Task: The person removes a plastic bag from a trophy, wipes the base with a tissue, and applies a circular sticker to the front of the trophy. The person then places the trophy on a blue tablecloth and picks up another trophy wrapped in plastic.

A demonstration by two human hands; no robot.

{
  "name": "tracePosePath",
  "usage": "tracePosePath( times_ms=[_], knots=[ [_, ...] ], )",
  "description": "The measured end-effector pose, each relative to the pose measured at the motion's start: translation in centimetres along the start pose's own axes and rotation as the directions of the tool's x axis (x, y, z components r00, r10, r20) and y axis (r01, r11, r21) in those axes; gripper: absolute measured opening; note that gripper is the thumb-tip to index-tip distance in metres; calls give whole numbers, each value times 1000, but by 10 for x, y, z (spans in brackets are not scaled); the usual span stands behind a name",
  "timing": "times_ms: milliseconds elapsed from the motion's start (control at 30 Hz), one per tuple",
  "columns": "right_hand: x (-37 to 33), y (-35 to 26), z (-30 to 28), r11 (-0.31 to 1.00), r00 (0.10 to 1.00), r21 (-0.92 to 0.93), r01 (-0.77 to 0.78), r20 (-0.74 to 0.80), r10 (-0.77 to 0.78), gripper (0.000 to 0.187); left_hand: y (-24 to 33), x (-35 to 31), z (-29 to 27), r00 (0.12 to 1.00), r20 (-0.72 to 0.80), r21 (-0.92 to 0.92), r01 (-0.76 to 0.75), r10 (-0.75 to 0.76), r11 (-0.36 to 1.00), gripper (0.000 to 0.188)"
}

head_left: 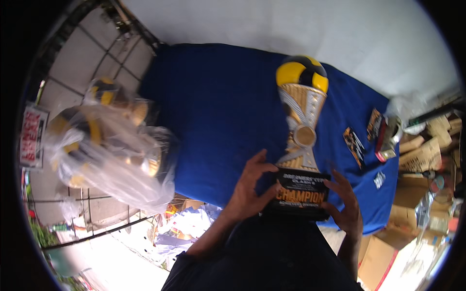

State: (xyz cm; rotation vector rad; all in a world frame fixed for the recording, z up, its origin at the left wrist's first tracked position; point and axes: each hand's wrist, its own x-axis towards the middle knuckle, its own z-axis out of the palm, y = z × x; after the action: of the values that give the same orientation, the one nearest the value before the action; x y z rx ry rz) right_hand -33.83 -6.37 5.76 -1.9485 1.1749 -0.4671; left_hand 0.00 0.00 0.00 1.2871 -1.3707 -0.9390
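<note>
A tall trophy [301, 109] lies or leans on the blue cloth, its yellow and black volleyball top pointing away from me. Its column is gold and silver with a round blank disc [305, 137] low on the front. At the near end is a black base [298, 213] with a printed label facing up. My left hand [246, 191] grips the base's left edge, thumb on the label side. On the right edge, my right hand [347, 203] holds with bent fingers and thumb. The fingers behind the base are hidden.
Plastic-wrapped trophies [109, 145] stand at the left by a wire grid [92, 39]. Printed label pieces [353, 145] and a red-rimmed tape roll [388, 140] lie to the right on the blue cloth [213, 111]. Cardboard boxes [378, 259] crowd the far right. A white wall [291, 24] rises behind.
</note>
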Motion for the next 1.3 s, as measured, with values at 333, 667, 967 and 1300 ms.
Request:
tracePosePath(
  times_ms=[333, 667, 967, 1300],
  knots=[
    [22, 39, -26, 823, 913, -395, 409, 160, -377, 69, -31, 31, 23, 989, 92, 38, -120, 116, 992, 47],
    [45, 47, -32, 808, 904, -432, 401, 330, -272, 78, -58, 40, 51, 989, -120, 40, -80, 85, 996, 54],
    [32, 48, -23, 811, 906, -415, 413, 276, -320, 71, -68, 50, 69, 987, -163, 163, 12, 14, 987, 67],
    [43, 140, -22, 747, 844, -394, 535, 265, -465, 67, -76, 54, 75, 989, -148, 239, 9, 28, 971, 57]
  ],
)
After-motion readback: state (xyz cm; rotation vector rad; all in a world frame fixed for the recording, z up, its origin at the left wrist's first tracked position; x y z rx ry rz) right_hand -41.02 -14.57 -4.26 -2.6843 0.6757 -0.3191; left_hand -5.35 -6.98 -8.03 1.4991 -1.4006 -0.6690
